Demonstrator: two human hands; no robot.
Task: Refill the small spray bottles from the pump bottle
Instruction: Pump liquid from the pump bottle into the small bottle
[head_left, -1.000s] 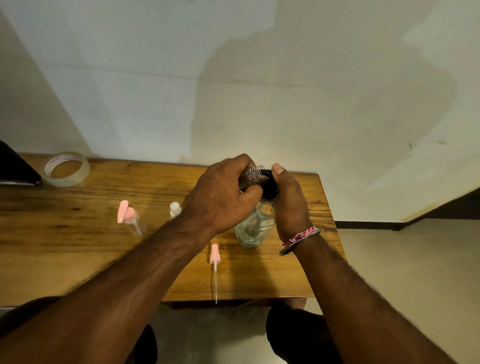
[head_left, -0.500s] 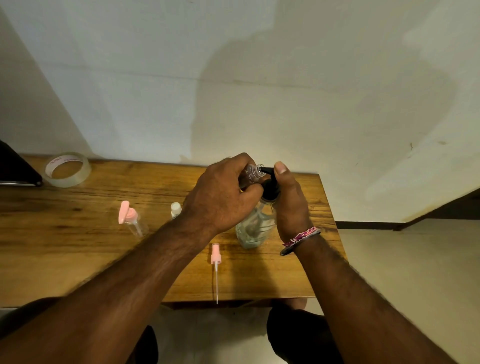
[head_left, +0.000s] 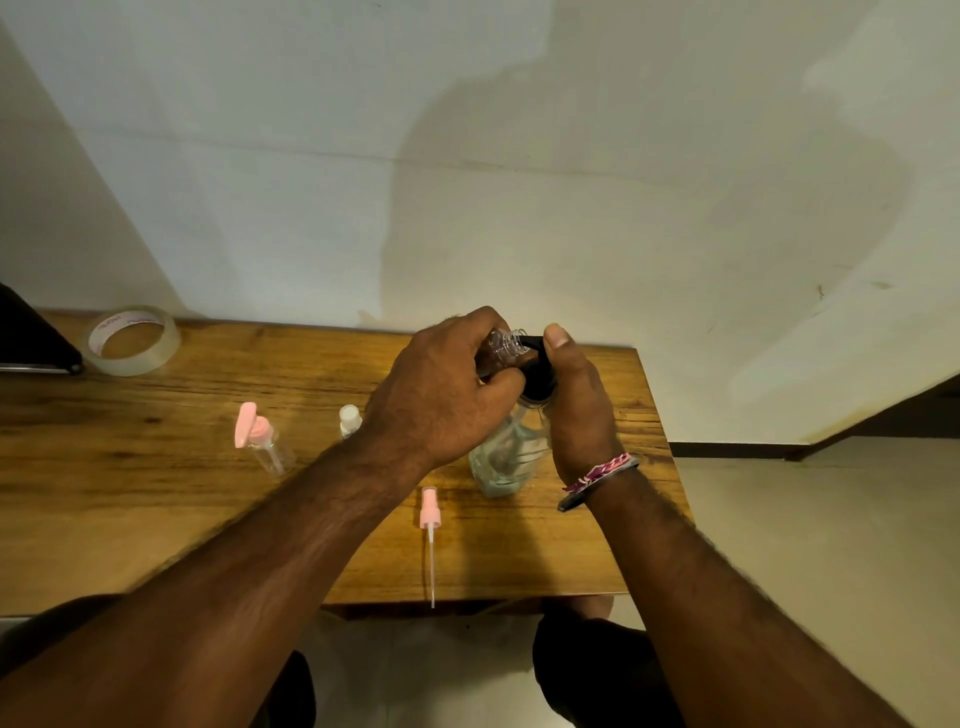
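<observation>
The pump bottle (head_left: 511, 457) stands upright on the counter (head_left: 156, 499), near its right end. Its black pump head (head_left: 537, 376) is grasped by the right hand (head_left: 574, 400), thumb on top. A small clear spray bottle (head_left: 501, 348) is clenched in the left hand (head_left: 441, 395), its open neck tilted against the pump spout. A detached pink sprayer (head_left: 429, 525) lies just beside. A pink-capped bottle (head_left: 265, 441), a white-capped bottle (head_left: 349, 418) and a tape roll (head_left: 132, 340) sit further left.

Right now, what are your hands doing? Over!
Left hand grips small open bottle, mouth at pump spout. Right hand on pump bottle, thumb on black pump head. Nothing in the way.
</observation>
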